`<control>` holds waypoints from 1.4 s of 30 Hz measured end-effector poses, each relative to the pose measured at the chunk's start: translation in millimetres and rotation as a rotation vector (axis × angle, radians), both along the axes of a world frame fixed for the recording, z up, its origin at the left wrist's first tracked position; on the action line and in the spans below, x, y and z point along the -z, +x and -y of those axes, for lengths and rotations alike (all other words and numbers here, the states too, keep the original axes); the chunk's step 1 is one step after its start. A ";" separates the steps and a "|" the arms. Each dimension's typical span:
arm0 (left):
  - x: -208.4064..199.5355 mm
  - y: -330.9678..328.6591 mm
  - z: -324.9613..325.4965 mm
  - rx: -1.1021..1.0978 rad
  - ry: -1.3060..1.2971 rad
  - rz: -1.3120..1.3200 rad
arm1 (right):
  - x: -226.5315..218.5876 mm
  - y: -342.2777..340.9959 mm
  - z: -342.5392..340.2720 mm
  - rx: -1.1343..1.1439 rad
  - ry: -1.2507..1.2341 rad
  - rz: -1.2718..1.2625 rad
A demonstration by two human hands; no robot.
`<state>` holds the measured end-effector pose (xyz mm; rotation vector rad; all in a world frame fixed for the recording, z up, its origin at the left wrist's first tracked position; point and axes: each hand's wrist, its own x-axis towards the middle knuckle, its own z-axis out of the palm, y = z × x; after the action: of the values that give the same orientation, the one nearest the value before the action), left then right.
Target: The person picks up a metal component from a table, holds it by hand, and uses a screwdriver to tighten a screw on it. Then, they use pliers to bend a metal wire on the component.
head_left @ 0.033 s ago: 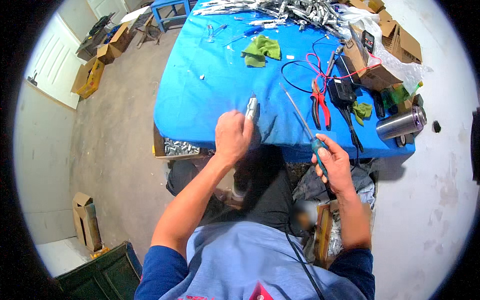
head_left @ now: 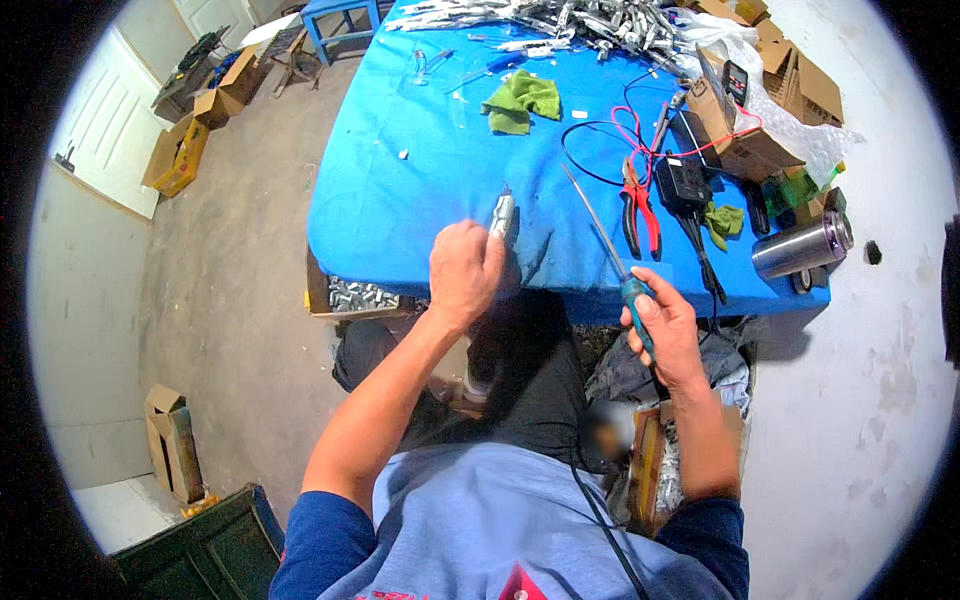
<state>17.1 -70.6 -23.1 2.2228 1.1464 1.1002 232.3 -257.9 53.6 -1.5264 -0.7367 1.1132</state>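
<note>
At the near edge of the blue table, a silvery piece is pinched by the fingers of the left hand and a screwdriver is gripped, to its right, in the right hand; positioning seems underway, with steady aim called for next.

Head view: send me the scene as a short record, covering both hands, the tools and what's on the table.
Left hand: holds a pale grey part with a dark tip, over the near part of the table
Right hand: holds a screwdriver by its teal handle, shaft pointing away and leftward
Pliers: red and black, right of the screwdriver's shaft
Table cover: blue
Far end: heap of metallic parts
Beyond the left hand: green cloth
</note>
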 end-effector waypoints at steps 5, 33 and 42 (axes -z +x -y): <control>-0.6 -4.0 -2.6 0.027 -0.129 0.031 | 16.8 -11.1 -13.9 0.011 0.005 -0.200; -5.9 -24.8 0.6 0.177 -0.278 0.111 | 43.3 -73.0 -164.1 0.134 0.339 0.077; 0.4 -31.6 -4.8 0.262 -0.516 0.225 | 36.2 -55.7 -159.0 -0.039 0.343 -0.266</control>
<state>-14.5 -65.8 -23.6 1.7378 0.8879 0.8083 176.6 -98.9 17.4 -1.0576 -0.7320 1.1259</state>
